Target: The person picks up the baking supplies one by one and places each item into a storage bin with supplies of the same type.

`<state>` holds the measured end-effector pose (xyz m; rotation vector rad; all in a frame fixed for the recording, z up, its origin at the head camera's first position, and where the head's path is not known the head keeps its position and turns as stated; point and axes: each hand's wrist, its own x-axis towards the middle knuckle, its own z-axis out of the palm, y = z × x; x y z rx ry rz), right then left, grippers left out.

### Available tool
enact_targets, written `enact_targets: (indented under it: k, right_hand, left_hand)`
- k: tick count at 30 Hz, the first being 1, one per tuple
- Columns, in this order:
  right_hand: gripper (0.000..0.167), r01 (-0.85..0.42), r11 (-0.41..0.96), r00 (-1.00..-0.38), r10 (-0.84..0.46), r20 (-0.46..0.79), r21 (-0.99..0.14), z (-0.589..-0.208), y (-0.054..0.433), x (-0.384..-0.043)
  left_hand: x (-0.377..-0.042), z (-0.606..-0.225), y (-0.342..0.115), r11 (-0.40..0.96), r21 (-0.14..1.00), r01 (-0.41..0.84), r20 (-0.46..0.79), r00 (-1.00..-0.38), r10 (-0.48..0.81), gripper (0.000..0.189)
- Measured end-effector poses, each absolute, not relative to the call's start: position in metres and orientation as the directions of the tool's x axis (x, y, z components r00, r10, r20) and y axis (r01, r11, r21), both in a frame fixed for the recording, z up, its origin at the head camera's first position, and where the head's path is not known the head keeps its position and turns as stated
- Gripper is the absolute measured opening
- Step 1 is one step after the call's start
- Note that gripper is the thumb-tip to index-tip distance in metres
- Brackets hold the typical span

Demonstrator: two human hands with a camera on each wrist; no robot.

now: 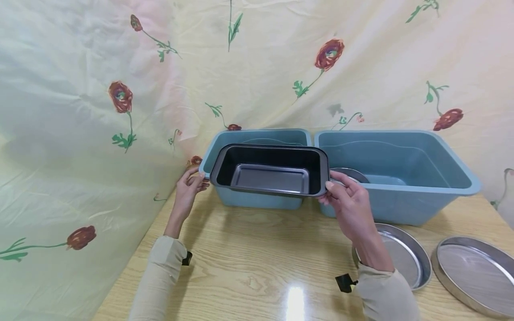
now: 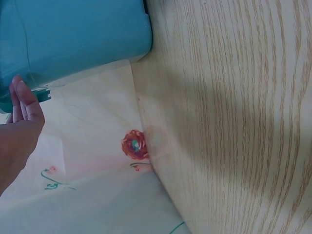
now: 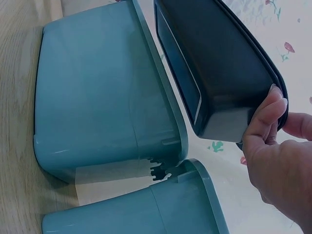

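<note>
A dark rectangular loaf pan (image 1: 270,177) hangs over the left blue bin (image 1: 261,201), its hollow side facing the head camera. My right hand (image 1: 350,206) pinches the pan's right end, thumb on the rim and fingers beneath; the right wrist view shows the pan (image 3: 229,73) clear above the bin's rim (image 3: 170,107). At the left bin's near left corner, my left hand (image 1: 188,189) grips the rim between thumb and fingers. In the left wrist view its fingers (image 2: 30,105) lie against the blue bin (image 2: 83,34). The loaf pan covers much of the left bin's opening.
A second, wider blue bin (image 1: 401,203) stands on the right, with a round metal pan (image 1: 355,174) partly visible inside. Two round metal pans (image 1: 405,254) lie on the wooden table (image 1: 249,267) at right. Flowered cloth (image 1: 257,80) hangs behind and at left.
</note>
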<state>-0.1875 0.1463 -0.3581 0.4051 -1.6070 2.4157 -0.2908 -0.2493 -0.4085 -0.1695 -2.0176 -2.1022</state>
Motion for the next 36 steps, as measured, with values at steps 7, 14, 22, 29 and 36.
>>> enact_targets:
  k: [7,14,22,29,36]
  right_hand:
    - [0.025,-0.318,-0.377,-0.943,0.028,0.333,-0.870,-0.358,0.145,-0.194]
    - [0.028,-0.318,-0.364,-0.944,0.030,0.330,-0.876,-0.357,0.144,-0.199]
    - [0.029,-0.322,-0.360,-0.942,0.028,0.335,-0.875,-0.357,0.143,-0.205]
    - [0.030,-0.321,-0.357,-0.942,0.027,0.334,-0.877,-0.357,0.143,-0.209]
    - [0.029,-0.313,-0.374,-0.945,0.027,0.327,-0.873,-0.356,0.142,-0.212]
  left_hand:
    - [-0.288,-0.405,-0.248,-0.037,0.977,0.210,0.207,-0.975,-0.081,0.040]
    - [-0.292,-0.410,-0.249,-0.032,0.977,0.211,0.208,-0.974,-0.095,0.039]
    - [-0.293,-0.410,-0.249,-0.022,0.974,0.224,0.221,-0.971,-0.087,0.040]
    - [-0.292,-0.410,-0.250,-0.014,0.974,0.228,0.226,-0.970,-0.091,0.039]
    - [-0.291,-0.409,-0.249,-0.029,0.973,0.227,0.224,-0.970,-0.095,0.040]
